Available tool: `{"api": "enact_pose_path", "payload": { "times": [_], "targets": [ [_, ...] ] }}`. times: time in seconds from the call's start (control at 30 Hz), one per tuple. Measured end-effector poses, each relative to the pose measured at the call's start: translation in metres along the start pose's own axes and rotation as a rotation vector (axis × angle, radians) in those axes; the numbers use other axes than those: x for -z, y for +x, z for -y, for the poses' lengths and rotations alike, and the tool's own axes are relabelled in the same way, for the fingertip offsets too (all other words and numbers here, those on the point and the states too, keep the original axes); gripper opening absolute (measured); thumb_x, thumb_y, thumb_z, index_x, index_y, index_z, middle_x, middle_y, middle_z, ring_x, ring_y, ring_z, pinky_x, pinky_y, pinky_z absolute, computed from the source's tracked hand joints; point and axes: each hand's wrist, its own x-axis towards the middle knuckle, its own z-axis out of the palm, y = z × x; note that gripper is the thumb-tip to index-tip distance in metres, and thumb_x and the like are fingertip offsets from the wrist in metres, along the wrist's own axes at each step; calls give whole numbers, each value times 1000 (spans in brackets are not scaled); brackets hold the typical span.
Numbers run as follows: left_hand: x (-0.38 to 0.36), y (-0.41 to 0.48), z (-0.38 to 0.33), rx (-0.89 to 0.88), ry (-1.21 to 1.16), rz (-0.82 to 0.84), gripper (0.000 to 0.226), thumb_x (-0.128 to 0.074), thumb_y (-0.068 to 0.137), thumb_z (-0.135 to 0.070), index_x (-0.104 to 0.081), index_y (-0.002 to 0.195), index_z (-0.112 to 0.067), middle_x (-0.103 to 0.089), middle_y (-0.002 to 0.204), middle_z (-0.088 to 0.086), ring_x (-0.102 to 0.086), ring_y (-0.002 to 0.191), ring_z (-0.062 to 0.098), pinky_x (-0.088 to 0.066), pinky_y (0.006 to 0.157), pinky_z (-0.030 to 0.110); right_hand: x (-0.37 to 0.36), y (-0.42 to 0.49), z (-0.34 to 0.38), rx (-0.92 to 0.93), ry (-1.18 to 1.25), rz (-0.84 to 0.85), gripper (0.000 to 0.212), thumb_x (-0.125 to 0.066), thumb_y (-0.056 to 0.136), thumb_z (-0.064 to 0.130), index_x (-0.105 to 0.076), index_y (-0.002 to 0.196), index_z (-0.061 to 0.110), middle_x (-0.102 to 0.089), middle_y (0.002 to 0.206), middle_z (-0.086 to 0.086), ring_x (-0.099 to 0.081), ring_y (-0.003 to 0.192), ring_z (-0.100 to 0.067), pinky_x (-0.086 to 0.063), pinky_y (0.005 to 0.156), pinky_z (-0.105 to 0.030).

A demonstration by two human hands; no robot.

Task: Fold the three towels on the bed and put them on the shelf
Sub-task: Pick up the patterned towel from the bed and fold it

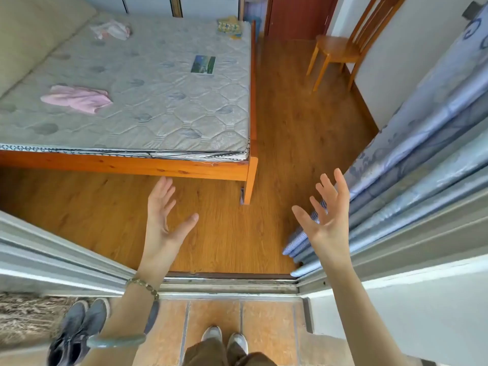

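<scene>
A wooden chair (340, 46) stands on the brown wood floor (290, 122) by the white wall (396, 62), a long blue curtain (422, 143) hangs on the right, and a pair of dark grey shoes (76, 331) sits at the bottom left beside what may be a rough brown mat (23, 315).

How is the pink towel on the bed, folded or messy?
Messy, not folded. The pink towel lies crumpled in a loose, uneven heap on the mattress, with wrinkles and ragged edges.
</scene>
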Motion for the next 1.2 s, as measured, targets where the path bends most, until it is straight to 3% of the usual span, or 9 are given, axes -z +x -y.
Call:
{"api": "enact_pose_path", "payload": {
  "times": [0.23, 0.53, 0.7, 0.83, 1.2],
  "targets": [
    [-12, 14, 6, 3, 1, -32, 90, -72, 75, -22, -22, 150, -20, -33, 153, -4, -33, 140, 8, -28, 116, 40, 2, 22, -12, 1, -14, 37, 94, -74, 78, 4, -16, 149, 27, -32, 152, -2, -35, 137, -9, -37, 111, -37],
    [-27, 77, 19, -12, -4, -6, 88, -70, 75, -29, -24, 149, -18, -34, 153, -4, -33, 141, 10, -29, 116, 38, -9, 80, -30, -23, -44, 32, 96, -75, 77, 6, -15, 150, 25, -31, 152, -1, -35, 137, -7, -37, 109, -29],
    [-42, 153, 26, -43, -2, 32, 84, -72, 76, -21, -28, 147, -20, -35, 152, -6, -33, 141, 10, -29, 116, 36, -23, 139, -37, -15, -62, -35, 97, -76, 76, 5, -15, 150, 24, -33, 151, -1, -36, 137, -8, -37, 110, -32],
    [-54, 220, 19, -61, -12, 61, 79, -69, 77, -13, -30, 145, -24, -39, 144, -22, -34, 139, 9, -29, 115, 36, -38, 197, -33, -9, -81, -57, 97, -77, 76, 7, -16, 150, 24, -33, 151, 1, -36, 137, -6, -37, 111, -34],
    [-84, 370, 8, -70, 4, 158, 80, -68, 77, -16, -29, 147, -22, -39, 145, -19, -36, 137, 3, -32, 111, 25, -51, 325, -18, -7, -115, -161, 95, -78, 77, 12, -18, 149, 25, -34, 151, 2, -39, 135, -6, -38, 111, -34]
  ]
}}
